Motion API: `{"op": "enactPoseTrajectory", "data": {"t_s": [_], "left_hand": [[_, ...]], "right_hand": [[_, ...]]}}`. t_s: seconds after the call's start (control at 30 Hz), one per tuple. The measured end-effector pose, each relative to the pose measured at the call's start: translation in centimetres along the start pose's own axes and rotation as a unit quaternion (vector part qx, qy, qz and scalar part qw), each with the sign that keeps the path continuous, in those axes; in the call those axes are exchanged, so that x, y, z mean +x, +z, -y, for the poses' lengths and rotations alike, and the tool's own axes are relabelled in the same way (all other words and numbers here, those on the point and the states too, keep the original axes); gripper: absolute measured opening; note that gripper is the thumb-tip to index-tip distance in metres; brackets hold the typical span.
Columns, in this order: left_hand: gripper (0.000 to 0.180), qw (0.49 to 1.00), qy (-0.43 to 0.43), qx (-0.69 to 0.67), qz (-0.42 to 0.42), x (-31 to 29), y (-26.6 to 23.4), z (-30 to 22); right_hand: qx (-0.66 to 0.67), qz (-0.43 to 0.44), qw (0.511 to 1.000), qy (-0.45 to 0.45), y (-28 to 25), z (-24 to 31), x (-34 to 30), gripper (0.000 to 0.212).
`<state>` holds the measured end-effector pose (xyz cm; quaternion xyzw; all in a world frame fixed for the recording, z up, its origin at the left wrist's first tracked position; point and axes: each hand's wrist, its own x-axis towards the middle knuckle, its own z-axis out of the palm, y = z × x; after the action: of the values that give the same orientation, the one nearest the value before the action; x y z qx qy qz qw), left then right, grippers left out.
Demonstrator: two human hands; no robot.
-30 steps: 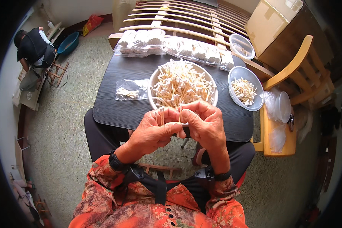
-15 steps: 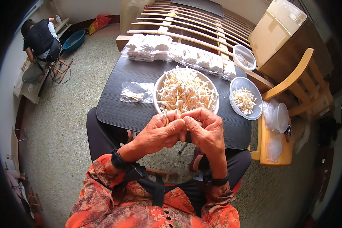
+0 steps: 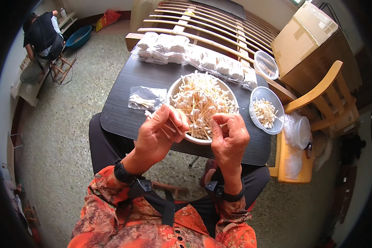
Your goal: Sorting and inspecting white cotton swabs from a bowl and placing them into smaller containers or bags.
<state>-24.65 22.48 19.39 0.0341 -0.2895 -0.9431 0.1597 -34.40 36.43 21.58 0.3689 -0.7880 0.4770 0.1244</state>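
A few cotton swabs (image 3: 168, 129) are held in my left hand (image 3: 153, 131), closed round them with its palm turned partly up, at the near left of the big bowl. My right hand (image 3: 230, 136) has thumb and fingertips pinched together at the bowl's near right rim; whatever is between them is hidden. The white bowl (image 3: 198, 141) stands in front of both hands, heaped with loose cotton swabs (image 3: 201, 97). Left of it, a clear plastic bag (image 3: 148, 98) lies flat with some swabs in it.
Bagged swab bundles (image 3: 165, 47) line the dark table's (image 3: 124, 82) far edge. A clear tub (image 3: 267, 110) of swabs sits at right. Beyond are a slatted bed frame (image 3: 215, 27), a cardboard box (image 3: 304, 31) and a wooden chair (image 3: 293, 165). Another person (image 3: 45, 35) sits far left.
My hands were together at the bowl's near rim and have moved apart. The left has gone left with the swabs and turned palm up; the right has shifted slightly right.
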Motion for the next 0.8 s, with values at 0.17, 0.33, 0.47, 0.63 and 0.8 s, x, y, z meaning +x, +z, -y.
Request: {"op": "enactPoseTrajectory", "data": {"t_s": [0.17, 0.33, 0.47, 0.63, 0.8], "left_hand": [[0.035, 0.999, 0.035, -0.009, -0.035, 0.0, 0.5, 0.3], [0.026, 0.998, -0.019, -0.032, -0.045, -0.7, 0.1, -1.2], [0.025, 0.963, 0.034, 0.258, -0.068, -0.6, 0.5, -1.6], [0.028, 0.774, 0.158, 0.613, -0.022, -0.4, 1.0, -0.5], [0.025, 0.695, 0.159, 0.701, -0.013, -0.6, 1.3, -0.4]], "right_hand": [[-0.055, 0.057, 0.997, -0.018, -0.9, -0.2, 0.1, 0.013], [-0.101, -0.033, 0.994, 0.011, -2.1, -0.4, 1.0, 0.013], [-0.088, -0.022, 0.995, 0.031, -2.6, -1.0, 0.9, 0.013], [-0.159, 0.057, 0.985, -0.025, -3.6, -2.0, 0.9, 0.010], [-0.164, 0.185, 0.968, 0.032, -5.7, -0.7, 0.9, 0.013]]}}
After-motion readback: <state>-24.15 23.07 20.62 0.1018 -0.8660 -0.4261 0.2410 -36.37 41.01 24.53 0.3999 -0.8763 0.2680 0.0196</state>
